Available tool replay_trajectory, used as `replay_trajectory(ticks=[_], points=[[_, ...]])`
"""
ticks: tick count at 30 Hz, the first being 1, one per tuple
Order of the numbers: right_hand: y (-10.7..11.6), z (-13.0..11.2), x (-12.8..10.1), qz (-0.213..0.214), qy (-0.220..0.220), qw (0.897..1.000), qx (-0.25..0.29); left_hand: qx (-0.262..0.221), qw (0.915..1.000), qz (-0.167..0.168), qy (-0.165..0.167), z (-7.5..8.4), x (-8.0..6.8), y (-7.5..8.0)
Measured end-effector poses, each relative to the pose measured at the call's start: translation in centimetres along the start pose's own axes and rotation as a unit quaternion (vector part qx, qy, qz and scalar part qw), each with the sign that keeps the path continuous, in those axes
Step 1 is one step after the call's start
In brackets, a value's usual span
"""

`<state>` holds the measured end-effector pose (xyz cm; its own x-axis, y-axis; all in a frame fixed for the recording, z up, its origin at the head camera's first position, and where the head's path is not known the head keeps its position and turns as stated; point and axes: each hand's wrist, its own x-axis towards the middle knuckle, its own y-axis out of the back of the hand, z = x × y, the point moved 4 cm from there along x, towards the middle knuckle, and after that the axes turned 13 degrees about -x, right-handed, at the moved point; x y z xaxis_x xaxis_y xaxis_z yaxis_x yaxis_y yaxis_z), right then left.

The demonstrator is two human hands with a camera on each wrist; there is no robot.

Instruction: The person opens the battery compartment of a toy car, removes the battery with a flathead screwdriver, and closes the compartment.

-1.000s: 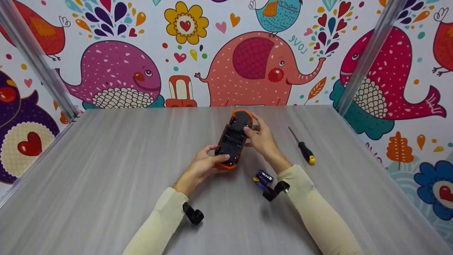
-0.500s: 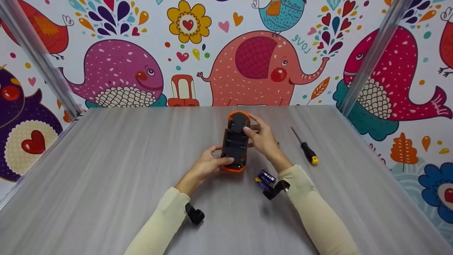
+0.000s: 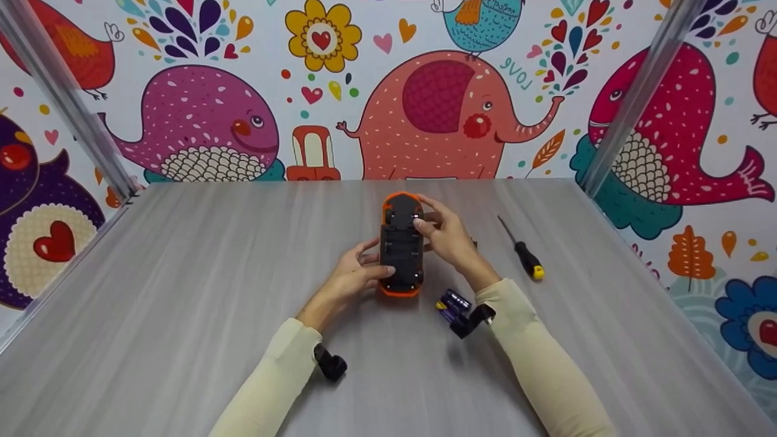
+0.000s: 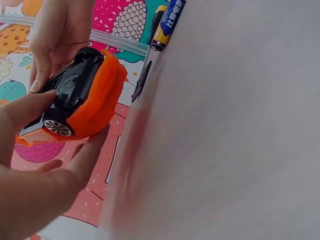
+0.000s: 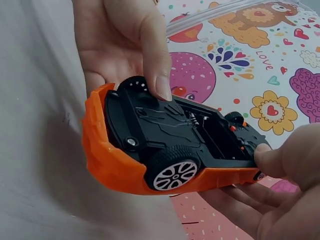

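Note:
An orange toy car (image 3: 400, 246) is held upside down above the table, black underside facing up. My left hand (image 3: 347, 274) grips its near end, thumb on the underside and fingers beneath the body. On the far right side my right hand (image 3: 452, 237) pinches the car, its thumb also on the underside. An open battery compartment (image 5: 216, 132) with metal springs shows in the right wrist view, and I see no batteries in it. Two-tone blue batteries (image 3: 454, 301) lie on the table near my right wrist, partly hidden by the wrist camera.
A screwdriver (image 3: 529, 261) with a black and yellow handle lies to the right on the grey table (image 3: 182, 291). In the left wrist view, a small flat black piece (image 4: 142, 82) lies beyond a battery (image 4: 167, 25). A patterned wall (image 3: 376, 121) stands behind the table.
The car has turned from a slant to nearly straight away from me, its far end swinging left. Both hands have kept their hold on it.

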<state>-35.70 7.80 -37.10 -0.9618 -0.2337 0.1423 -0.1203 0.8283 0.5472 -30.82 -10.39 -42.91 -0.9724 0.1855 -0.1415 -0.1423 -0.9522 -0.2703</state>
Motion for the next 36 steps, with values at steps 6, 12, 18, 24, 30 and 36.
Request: replay_trajectory(ticks=[6,12,18,24,30,36], points=[[-0.6,0.0,-0.1,-0.008,0.004,1.000,-0.013,-0.007,1.0000,0.004,0.005,0.0,0.2,0.2],[-1.1,0.2,0.1,-0.009,0.008,1.000,-0.010,-0.028,0.9995,0.003,0.013,-0.2,0.2,0.2],[-1.4,0.7,0.2,-0.018,0.005,1.000,-0.016,-0.067,0.9974,0.007,0.025,-0.6,0.3,0.3],[-1.7,1.4,0.4,-0.032,-0.006,0.999,-0.017,-0.061,0.9972,0.025,0.036,-0.8,0.2,0.3],[-1.8,1.9,0.5,-0.041,-0.025,0.999,-0.004,-0.050,0.9968,0.034,0.052,-0.9,0.1,0.4],[-1.2,2.2,0.8,-0.064,-0.052,0.997,0.003,-0.052,0.9951,0.046,0.070,-1.0,0.0,0.5]])
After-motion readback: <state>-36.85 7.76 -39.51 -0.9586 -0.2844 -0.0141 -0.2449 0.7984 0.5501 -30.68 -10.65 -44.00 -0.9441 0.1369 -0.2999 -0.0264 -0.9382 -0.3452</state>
